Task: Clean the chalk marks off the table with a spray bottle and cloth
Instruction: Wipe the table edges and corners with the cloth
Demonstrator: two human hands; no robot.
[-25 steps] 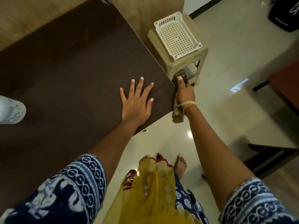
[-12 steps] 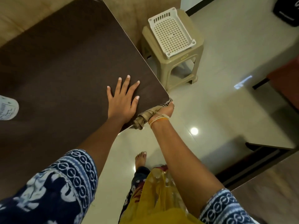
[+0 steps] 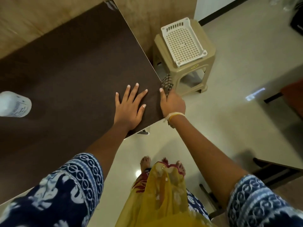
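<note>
Basket (image 3: 183,41), white perforated plastic, nothing in it, sits on the beige stool (image 3: 208,61) beside your table (image 3: 65,71). Spray bottle (image 3: 14,104), white, contents not visible, stands at the table's left side. Your left hand (image 3: 129,108) lies flat, fingers spread, near the corner. Your right hand (image 3: 173,104) is clenched on the cloth (image 3: 167,82) against the table's right edge.

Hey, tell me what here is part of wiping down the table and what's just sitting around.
Part of the job:
- dark brown table
- cloth, gripped by the right hand at the table edge
- white spray bottle
- left hand, flat on the table

Just sitting around:
- beige plastic stool
- white basket on the stool
</note>
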